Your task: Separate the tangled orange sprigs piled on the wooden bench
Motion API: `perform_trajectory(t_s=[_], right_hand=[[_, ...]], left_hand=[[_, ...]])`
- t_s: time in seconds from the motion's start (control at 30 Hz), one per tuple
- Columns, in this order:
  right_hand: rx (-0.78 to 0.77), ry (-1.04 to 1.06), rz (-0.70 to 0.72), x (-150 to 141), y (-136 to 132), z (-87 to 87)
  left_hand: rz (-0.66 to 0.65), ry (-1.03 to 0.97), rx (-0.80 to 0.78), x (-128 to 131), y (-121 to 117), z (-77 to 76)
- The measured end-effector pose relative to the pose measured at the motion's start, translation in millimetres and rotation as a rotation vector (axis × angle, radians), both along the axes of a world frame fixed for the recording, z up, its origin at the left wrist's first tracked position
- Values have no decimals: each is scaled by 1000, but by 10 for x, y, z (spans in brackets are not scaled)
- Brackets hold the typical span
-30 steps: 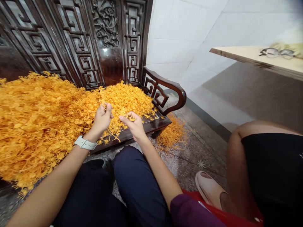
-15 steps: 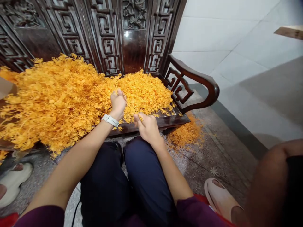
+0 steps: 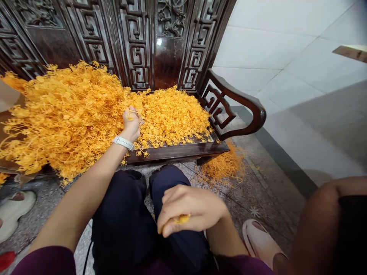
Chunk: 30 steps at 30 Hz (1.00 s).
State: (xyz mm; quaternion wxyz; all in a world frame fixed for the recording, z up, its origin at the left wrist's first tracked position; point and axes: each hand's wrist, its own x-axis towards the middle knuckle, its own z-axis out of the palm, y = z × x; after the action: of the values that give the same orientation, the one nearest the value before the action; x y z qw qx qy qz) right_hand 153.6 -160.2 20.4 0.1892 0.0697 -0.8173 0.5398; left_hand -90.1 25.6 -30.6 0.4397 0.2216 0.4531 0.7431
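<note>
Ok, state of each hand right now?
Left hand: fingers curled, against the orange pile in view; grip can't be told.
Right hand: closed, holding an orange piece.

We see orange sprigs (image 3: 71, 110) at left, a dark brown, fretwork-patterned bench (image 3: 174, 151) at upper left, our navy trousers (image 3: 120, 217) at bottom centre, purple sleeves (image 3: 47, 261) and white strap (image 3: 123, 143).

1. A dark wooden bench (image 3: 177, 152) has a tall back (image 3: 169, 63) carved with square scrolls.
2. Its curved armrest (image 3: 260, 114) stands near a wall (image 3: 263, 47) of large white tiles.
3. A grey strip (image 3: 286, 160) runs along the wall's foot.
4. The floor (image 3: 241, 198) is speckled grey, with dark seams.
5. A wooden board (image 3: 350, 52) juts in at far right, above a broad shadow (image 3: 329, 126).
6. A bright glint (image 3: 159, 41) sits on the polished back.
</note>
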Motion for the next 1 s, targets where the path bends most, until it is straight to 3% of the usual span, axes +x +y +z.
perform_trajectory(t_s=[0.03,0.1,0.13,0.2,0.23,0.33,0.4,0.47,0.63,0.8,0.9,1.0], right_hand=[[1,-17,131,19,168,69],[-63,-41,203,1,668,213],[-163,-6,106,-37,974,274],[-480,224,-398,-151,1593,345],[-622,215,-606,-214,1860,347],[-852,116,-940,-348,2290,218],[-830,100,-1032,-361,2244,55],[-720,109,-1066,-342,2024,-105],[-535,193,-1003,-455,1483,-279],[-479,197,-958,-655,1467,-421],[-407,286,-1031,-647,1454,-500],[-162,389,-1069,-560,1289,-460]], left_hand=[[-1,1,17,9,-30,10],[-33,38,50,62,-93,39],[-53,63,55,94,-124,55],[-78,100,40,146,-185,87],[-84,111,24,163,-214,102],[-101,147,-2,184,-278,140],[-110,216,15,188,-283,144],[-119,309,60,195,-258,121],[-218,561,262,265,-180,11],[-219,826,409,328,-216,30],[-251,787,372,317,-207,68],[-253,559,205,341,-189,99]])
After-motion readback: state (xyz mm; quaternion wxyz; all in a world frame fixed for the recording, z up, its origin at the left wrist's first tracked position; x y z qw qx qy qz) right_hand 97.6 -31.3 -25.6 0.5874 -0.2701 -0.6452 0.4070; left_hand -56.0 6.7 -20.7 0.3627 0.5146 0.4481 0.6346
